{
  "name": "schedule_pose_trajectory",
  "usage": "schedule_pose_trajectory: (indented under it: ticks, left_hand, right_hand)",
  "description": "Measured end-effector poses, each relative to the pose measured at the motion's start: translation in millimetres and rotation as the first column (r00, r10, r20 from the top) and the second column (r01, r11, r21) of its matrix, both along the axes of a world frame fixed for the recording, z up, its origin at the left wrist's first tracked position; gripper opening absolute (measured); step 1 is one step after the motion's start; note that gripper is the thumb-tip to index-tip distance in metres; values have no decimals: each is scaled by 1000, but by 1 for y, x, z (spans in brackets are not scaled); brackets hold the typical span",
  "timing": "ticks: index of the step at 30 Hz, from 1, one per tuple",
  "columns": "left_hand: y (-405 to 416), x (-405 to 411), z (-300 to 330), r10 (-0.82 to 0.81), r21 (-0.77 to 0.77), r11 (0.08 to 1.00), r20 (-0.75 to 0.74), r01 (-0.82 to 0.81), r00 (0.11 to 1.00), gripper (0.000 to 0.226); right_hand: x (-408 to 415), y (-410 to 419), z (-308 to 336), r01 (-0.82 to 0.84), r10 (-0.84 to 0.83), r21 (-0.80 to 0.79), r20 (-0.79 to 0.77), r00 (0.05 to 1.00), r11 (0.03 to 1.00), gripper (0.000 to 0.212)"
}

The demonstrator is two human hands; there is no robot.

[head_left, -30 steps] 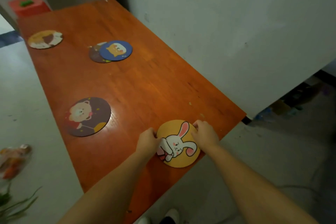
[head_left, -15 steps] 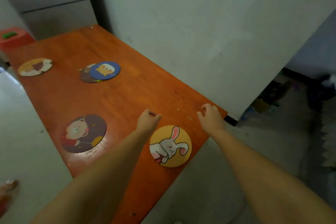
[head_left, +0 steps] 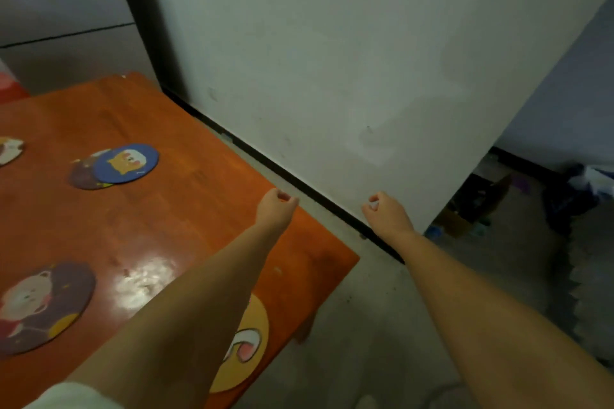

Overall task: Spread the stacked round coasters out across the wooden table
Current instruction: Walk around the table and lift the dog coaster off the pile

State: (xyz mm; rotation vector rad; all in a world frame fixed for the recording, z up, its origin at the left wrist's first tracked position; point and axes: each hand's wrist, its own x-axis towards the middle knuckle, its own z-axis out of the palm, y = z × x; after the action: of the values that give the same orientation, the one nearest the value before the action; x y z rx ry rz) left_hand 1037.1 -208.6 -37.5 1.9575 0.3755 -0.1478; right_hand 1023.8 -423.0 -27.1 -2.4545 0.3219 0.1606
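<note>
Nearest to me, the yellow rabbit coaster lies flat at the near right corner of the wooden surface, mostly hidden under my left forearm; only its right part shows. To the left, the dark bear coaster lies flat near the left frame edge, well apart from the yellow one. A bright glare patch sits on the wood between them.

Further out, my left hand hangs above the right edge of the surface, fingers curled loosely inward, holding nothing. My right hand hangs off the surface, over the floor gap by the wall, also loosely curled and empty. Neither hand touches a coaster.

Beyond the hands, the blue coaster overlaps a dark coaster beneath it, so the two are still partly stacked. At the far left edge, a pale coaster is cut off by the frame.
</note>
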Motion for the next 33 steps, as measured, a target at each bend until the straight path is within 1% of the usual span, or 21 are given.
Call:
schedule_pose_trajectory:
  ticks: [5, 9, 13, 15, 18, 21, 26, 29, 31, 33]
  left_hand:
    - [-54, 45, -7, 177, -40, 983, -48, -179, 983, 19]
    - [-87, 79, -9, 229, -61, 970, -71, -233, 971, 19]
    - [-88, 117, -6, 294, -79, 951, -59, -298, 954, 18]
    - [-79, 140, -10, 360, -83, 928, -57, -363, 931, 19]
    - [-63, 182, -15, 462, -84, 882, -44, -464, 886, 33]
    - [-52, 226, -19, 510, -44, 858, -25, -511, 860, 37]
    - [-32, 289, -4, 602, -51, 796, -27, -603, 798, 37]
    - [-7, 306, -1, 652, -67, 756, -6, -651, 758, 29]
    - [14, 307, -2, 709, -54, 704, -14, -708, 705, 25]
    - [38, 303, -7, 782, -46, 619, -50, -784, 621, 27]
  right_hand:
    - [67, -46, 11, -155, 156, 12, -45, 987, 988, 43]
    - [117, -65, 16, -245, 245, 7, -52, 968, 970, 42]
    - [167, -66, 14, -321, 321, 8, -61, 945, 947, 42]
    - [199, -60, 11, -364, 364, 19, -55, 930, 931, 43]
    - [255, -47, 11, -435, 435, 14, -39, 900, 900, 44]
    - [312, -30, 16, -497, 497, -2, -44, 867, 867, 43]
    - [397, 7, 28, -614, 611, -11, -90, 787, 789, 42]
    - [439, 42, 27, -688, 683, -8, -119, 721, 725, 43]
    - [462, 74, 23, -741, 734, 1, -131, 666, 672, 41]
    - [480, 111, 17, -794, 789, 23, -135, 599, 607, 41]
